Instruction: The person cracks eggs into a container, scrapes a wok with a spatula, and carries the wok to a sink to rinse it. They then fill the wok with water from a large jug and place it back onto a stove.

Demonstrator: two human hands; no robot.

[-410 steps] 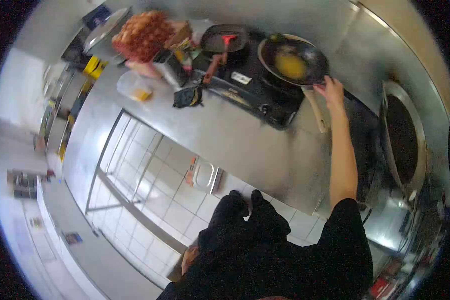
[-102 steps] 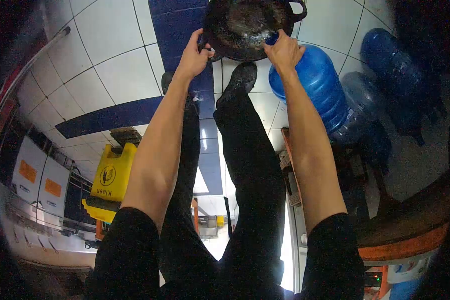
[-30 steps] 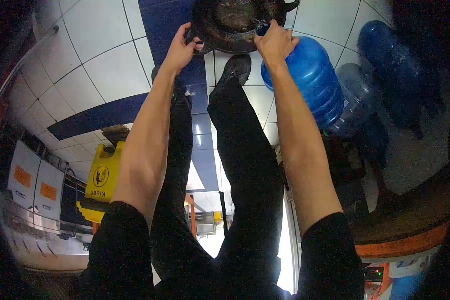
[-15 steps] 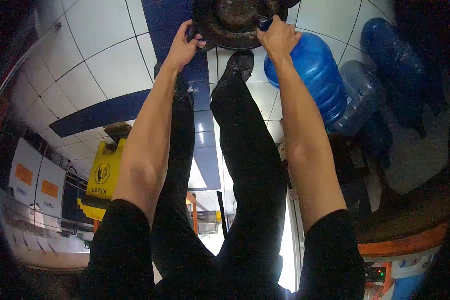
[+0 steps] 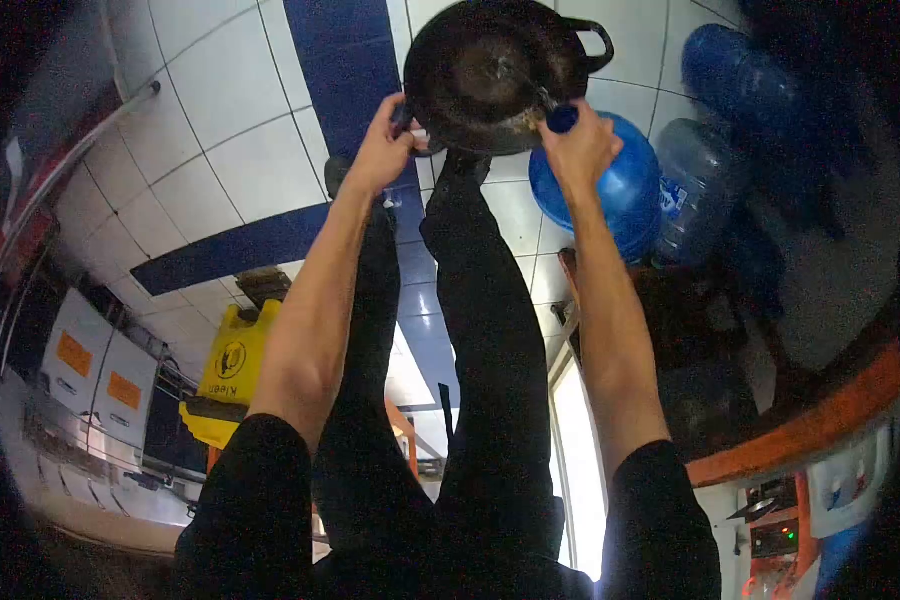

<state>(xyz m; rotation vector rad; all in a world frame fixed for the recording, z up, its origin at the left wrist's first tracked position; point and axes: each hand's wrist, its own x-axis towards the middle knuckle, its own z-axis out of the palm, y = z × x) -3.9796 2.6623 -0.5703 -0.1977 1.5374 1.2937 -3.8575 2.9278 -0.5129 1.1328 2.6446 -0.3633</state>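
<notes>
A round dark pan (image 5: 480,75) with a loop handle at its upper right is held in front of me at the top of the view. My left hand (image 5: 385,148) is closed on its lower left side, around a dark handle. At the lower right my right hand (image 5: 580,145) grips something small and dark blue (image 5: 562,119) against the pan's inner edge. Too little of that object shows to name it.
Large blue water bottles (image 5: 620,190) and a clearer one (image 5: 690,165) stand right of my legs. A yellow bucket (image 5: 235,355) is at the left. White drawers (image 5: 95,375) are far left, and an orange-edged round table (image 5: 800,435) is at the right.
The pan and both hands have come lower in the view, so more of the pan and its loop handle shows. The surroundings have shifted with the head's motion.
</notes>
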